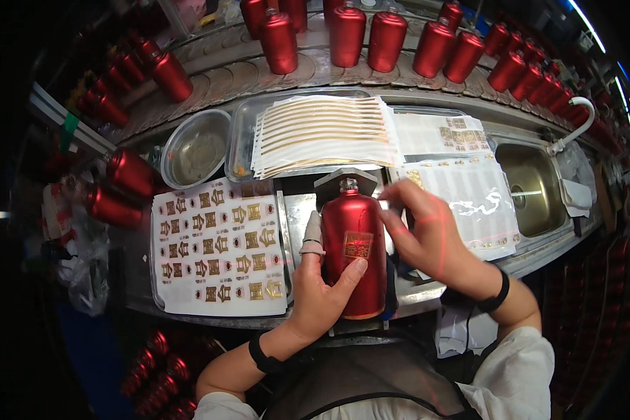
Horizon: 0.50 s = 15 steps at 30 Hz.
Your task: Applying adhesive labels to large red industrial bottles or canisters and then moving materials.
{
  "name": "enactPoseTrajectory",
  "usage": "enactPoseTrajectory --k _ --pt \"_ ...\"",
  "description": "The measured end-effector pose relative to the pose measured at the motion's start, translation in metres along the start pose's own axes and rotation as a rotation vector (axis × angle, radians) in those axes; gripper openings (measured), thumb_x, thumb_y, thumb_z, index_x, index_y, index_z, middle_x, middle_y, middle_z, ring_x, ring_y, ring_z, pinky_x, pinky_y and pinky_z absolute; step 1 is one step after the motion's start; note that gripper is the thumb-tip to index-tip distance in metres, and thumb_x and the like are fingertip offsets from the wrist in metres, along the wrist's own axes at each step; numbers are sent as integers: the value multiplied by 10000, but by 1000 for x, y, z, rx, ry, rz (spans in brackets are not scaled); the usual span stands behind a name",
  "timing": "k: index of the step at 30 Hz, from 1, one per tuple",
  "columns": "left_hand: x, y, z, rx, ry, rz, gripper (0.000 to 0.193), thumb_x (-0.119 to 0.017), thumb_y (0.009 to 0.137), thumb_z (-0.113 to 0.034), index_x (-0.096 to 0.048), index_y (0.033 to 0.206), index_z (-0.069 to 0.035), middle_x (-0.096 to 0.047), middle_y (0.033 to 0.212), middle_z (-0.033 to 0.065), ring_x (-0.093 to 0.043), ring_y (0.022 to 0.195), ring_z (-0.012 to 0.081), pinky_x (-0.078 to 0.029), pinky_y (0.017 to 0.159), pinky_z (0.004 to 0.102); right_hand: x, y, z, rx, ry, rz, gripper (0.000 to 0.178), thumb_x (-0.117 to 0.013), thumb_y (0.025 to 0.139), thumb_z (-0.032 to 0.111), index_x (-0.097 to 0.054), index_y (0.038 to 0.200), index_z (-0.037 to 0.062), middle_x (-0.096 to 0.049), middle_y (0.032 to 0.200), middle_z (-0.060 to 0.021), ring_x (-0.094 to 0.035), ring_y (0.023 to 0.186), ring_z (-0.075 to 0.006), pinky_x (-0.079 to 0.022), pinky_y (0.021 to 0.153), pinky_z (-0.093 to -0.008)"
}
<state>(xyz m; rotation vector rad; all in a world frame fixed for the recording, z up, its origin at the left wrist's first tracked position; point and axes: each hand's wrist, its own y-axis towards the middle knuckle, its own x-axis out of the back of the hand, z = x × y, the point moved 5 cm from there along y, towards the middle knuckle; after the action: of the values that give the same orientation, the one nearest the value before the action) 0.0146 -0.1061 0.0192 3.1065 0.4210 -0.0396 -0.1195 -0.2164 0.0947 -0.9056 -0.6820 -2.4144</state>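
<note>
A glossy red bottle (362, 283) with a bare glass neck lies in front of me, its mouth pointing away, against a dark angled metal rest (327, 187). My left hand (316, 297) is wrapped round its left side. The left thumb presses beside a square gold label (358, 245) on the bottle's front, and a pale cover sheathes the left index finger. By the bottle's upper right side is my right hand (434, 234), thumb and bent fingers apart. Nothing shows between them; whether the fingertips touch the bottle I cannot tell.
Left of the bottle lies a sheet of gold stickers (218, 245); a bowl (196, 150) stands behind it. Gold strips on paper (322, 129) fill a tray at the back. More sticker sheets (469, 203) and a sink (532, 182) are right. Red bottles (346, 35) line a conveyor beyond.
</note>
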Motion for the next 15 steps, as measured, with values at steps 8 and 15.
enactPoseTrajectory --k 8,15 --pt "3 11 0 92 -346 73 680 -604 936 -73 -228 1485 63 -406 1463 186 -431 1331 230 -339 1109 359 -27 -50 -16 -528 463 61 514 -822 751 203 -489 1108 42 -495 886 -20 -399 579 -34 -366 514 -201" --pt "2 12 3 70 -272 62 648 -587 931 -46 -257 1483 36 -362 1497 192 -438 1335 228 -364 1108 368 -40 -50 -32 -532 757 15 484 -801 778 184 -471 1104 46 -474 898 -8 -386 590 -17 -345 506 -191"
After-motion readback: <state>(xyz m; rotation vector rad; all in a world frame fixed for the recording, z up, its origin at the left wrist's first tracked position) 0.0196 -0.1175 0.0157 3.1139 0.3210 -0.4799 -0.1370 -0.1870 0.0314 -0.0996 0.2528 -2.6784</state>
